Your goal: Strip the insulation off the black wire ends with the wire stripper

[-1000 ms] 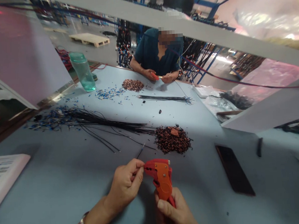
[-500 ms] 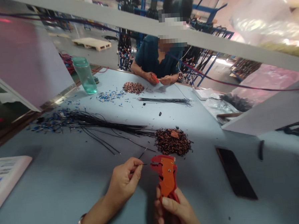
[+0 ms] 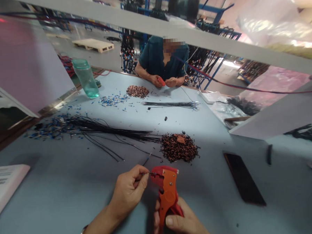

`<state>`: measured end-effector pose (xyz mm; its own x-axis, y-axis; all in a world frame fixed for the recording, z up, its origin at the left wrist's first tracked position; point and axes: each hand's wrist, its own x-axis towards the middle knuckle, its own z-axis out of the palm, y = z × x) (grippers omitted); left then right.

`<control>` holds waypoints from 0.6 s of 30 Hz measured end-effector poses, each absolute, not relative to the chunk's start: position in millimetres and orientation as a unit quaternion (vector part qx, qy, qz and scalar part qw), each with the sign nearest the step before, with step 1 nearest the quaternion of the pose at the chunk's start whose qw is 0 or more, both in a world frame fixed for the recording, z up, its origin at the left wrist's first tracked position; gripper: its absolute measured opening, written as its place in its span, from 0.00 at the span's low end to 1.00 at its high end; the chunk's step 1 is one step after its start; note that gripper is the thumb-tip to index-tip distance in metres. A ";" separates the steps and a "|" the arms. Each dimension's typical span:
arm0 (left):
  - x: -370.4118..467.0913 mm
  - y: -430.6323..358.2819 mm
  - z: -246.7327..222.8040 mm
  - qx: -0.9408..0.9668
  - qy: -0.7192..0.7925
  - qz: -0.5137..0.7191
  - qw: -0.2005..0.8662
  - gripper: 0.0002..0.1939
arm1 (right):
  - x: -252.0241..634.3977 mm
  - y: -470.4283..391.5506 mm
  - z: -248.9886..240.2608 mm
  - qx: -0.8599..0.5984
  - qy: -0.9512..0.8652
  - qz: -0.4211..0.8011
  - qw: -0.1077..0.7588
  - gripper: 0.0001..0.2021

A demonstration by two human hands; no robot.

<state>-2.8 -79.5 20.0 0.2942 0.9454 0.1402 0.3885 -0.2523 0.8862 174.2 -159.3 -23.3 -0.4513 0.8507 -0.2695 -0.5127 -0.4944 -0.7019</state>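
Observation:
A thin black wire (image 3: 147,161) is pinched between the thumb and fingers of my left hand (image 3: 130,188). Its short end reaches into the jaws of an orange and red wire stripper (image 3: 168,191). My right hand (image 3: 181,218) is wrapped round the stripper's handles, with the jaws pointing left. Just beyond lies a heap of small black and copper-coloured scraps (image 3: 180,147). A bundle of long black wires (image 3: 115,129) stretches from that heap to the left, where many blue-tipped ends (image 3: 55,127) lie.
On the right lies a black phone (image 3: 244,178). A white box (image 3: 8,184) sits at the left edge. A green bottle (image 3: 86,78) stands far left. Across the table a co-worker (image 3: 163,59) holds a red tool, near another copper-coloured heap (image 3: 137,91) and wire bundle (image 3: 171,104).
My right hand has brought the wire stripper left, so its jaws now surround the wire's end. My left hand has barely moved. The view has shifted slightly.

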 end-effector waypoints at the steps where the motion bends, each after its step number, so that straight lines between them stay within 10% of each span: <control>1: -3.2 -80.2 20.6 0.713 0.469 0.357 0.380 0.11 | 174.4 -159.5 -22.6 -0.310 -0.273 0.807 0.422 0.23; 18: -4.8 -77.8 24.8 0.765 0.419 0.361 0.330 0.07 | 178.8 -160.0 -6.2 -0.338 -0.288 0.807 0.390 0.23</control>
